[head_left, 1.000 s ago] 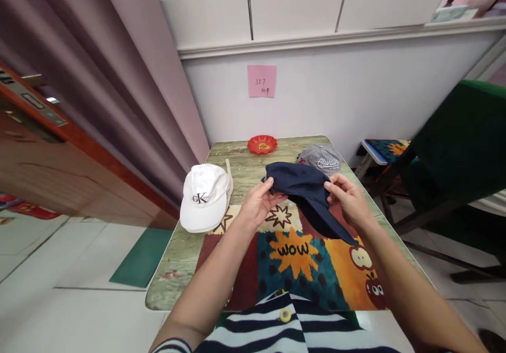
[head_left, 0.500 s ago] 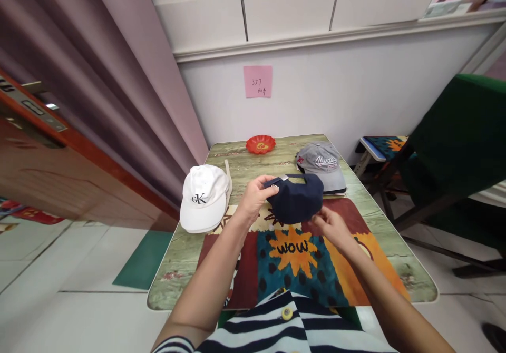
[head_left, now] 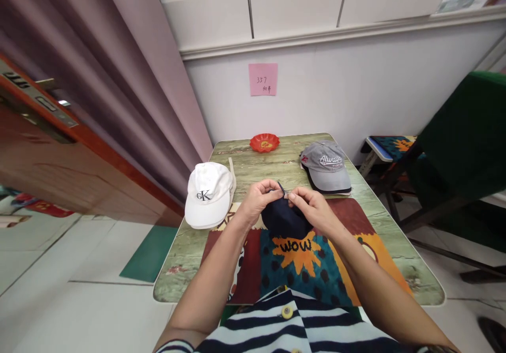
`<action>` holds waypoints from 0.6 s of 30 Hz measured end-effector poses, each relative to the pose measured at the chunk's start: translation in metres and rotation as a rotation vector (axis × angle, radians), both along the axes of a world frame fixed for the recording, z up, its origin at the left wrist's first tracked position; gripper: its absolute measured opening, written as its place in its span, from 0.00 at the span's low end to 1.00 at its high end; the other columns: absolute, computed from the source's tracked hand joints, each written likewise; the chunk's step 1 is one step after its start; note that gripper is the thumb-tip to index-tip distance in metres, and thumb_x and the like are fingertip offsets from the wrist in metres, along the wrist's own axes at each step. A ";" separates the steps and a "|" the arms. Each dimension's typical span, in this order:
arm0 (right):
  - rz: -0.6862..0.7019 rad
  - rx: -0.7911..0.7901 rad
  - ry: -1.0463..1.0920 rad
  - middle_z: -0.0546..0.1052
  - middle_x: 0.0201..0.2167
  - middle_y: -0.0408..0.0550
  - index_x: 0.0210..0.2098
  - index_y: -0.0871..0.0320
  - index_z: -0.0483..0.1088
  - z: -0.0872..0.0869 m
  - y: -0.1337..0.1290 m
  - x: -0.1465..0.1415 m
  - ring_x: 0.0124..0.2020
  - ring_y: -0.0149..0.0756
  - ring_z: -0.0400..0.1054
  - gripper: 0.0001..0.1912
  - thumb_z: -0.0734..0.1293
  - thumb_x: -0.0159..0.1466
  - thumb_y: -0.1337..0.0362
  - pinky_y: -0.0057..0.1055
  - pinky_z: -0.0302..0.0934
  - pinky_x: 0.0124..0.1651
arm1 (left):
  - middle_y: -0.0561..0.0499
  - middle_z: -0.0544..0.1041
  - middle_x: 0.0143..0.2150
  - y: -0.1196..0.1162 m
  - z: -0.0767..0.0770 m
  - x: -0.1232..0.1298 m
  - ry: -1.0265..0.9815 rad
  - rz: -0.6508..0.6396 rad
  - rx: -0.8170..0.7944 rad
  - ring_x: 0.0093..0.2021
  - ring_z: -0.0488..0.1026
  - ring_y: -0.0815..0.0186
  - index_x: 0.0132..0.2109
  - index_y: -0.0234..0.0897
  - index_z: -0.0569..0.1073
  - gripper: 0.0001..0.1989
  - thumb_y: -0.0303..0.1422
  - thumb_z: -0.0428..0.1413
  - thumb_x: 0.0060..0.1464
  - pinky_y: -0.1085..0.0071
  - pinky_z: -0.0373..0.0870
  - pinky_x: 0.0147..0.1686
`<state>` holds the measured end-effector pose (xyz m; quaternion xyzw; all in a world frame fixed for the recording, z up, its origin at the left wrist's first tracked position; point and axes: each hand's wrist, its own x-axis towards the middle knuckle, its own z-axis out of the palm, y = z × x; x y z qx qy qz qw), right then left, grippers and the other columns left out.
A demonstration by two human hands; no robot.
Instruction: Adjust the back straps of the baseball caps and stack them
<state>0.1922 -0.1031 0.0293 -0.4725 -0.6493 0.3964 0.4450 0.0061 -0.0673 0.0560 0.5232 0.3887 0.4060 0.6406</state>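
Left hand [head_left: 256, 201] and right hand [head_left: 313, 206] both pinch a domed, cloth navy cap [head_left: 286, 222], apparently at its narrow strap [head_left: 281, 188]. Scalloped red dish [head_left: 264, 143] sits on woodgrain-patterned worktop [head_left: 259, 167].

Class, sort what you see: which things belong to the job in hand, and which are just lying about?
In hand:
- navy cap, pinched by left hand and right hand

Apparently just lying about, untouched:
- white cap
- gray cap
- red dish
- patterned mat
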 end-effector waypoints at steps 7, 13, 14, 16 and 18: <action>0.005 0.072 -0.022 0.77 0.29 0.44 0.31 0.54 0.71 0.005 0.000 -0.002 0.34 0.38 0.70 0.21 0.60 0.71 0.47 0.31 0.60 0.39 | 0.52 0.76 0.27 0.001 -0.007 -0.008 0.084 -0.088 0.000 0.28 0.69 0.70 0.30 0.33 0.79 0.18 0.44 0.70 0.44 0.74 0.60 0.31; -0.080 0.121 -0.174 0.77 0.26 0.43 0.28 0.53 0.68 0.006 0.000 0.002 0.29 0.36 0.69 0.20 0.59 0.72 0.50 0.31 0.57 0.36 | 0.53 0.75 0.26 -0.001 -0.012 -0.010 -0.020 -0.098 -0.049 0.26 0.67 0.72 0.31 0.34 0.80 0.16 0.43 0.71 0.44 0.74 0.59 0.29; -0.125 0.112 -0.211 0.77 0.26 0.43 0.27 0.53 0.68 0.002 0.003 0.005 0.29 0.36 0.69 0.20 0.59 0.72 0.51 0.31 0.57 0.35 | 0.53 0.75 0.26 -0.001 -0.011 -0.012 -0.040 -0.092 -0.051 0.26 0.67 0.72 0.32 0.34 0.80 0.16 0.42 0.70 0.45 0.74 0.60 0.29; -0.234 0.064 -0.256 0.77 0.25 0.44 0.26 0.53 0.68 -0.010 0.010 0.012 0.28 0.37 0.68 0.20 0.61 0.70 0.49 0.31 0.57 0.34 | 0.52 0.76 0.28 -0.001 -0.007 -0.018 -0.071 -0.074 -0.039 0.27 0.69 0.71 0.33 0.34 0.80 0.15 0.42 0.70 0.47 0.75 0.61 0.30; -0.325 -0.033 -0.154 0.77 0.24 0.46 0.25 0.53 0.69 -0.023 0.017 0.021 0.28 0.39 0.69 0.21 0.63 0.67 0.45 0.32 0.59 0.34 | 0.51 0.77 0.29 -0.001 -0.003 -0.022 -0.092 -0.066 -0.025 0.29 0.70 0.70 0.33 0.34 0.79 0.15 0.41 0.70 0.47 0.75 0.63 0.32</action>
